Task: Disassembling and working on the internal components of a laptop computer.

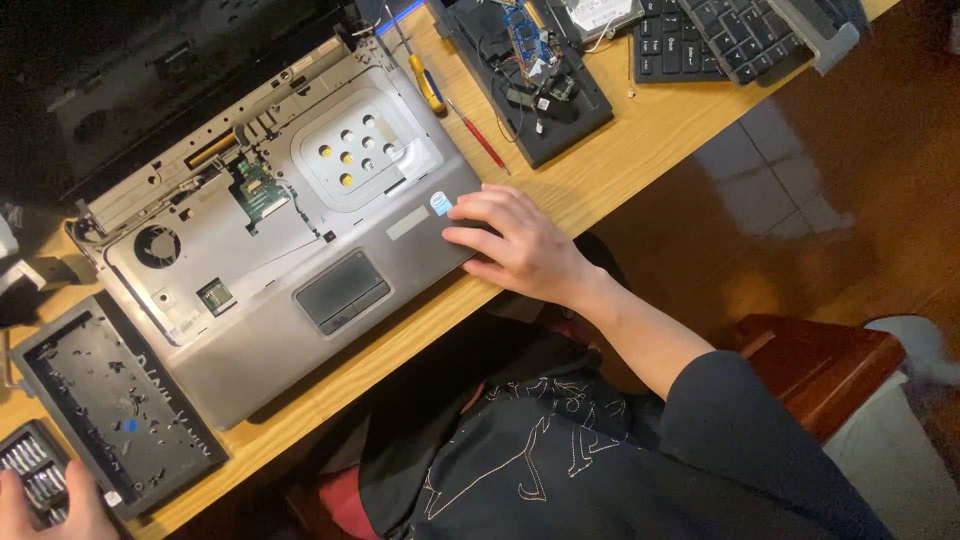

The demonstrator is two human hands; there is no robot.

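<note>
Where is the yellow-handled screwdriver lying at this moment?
In the head view, the yellow-handled screwdriver lies on the wooden desk, top centre, between the opened laptop base and the black circuit tray.

Light wooden tabletop [640, 150], bearing: one opened grey laptop base [300, 250] with its keyboard removed, a black plastic panel [115, 405], a case of screwdriver bits [35, 470], a yellow-handled screwdriver [428, 85], a red-handled screwdriver [482, 140], a black tray of parts [530, 75] and a black keyboard [720, 35].
</note>
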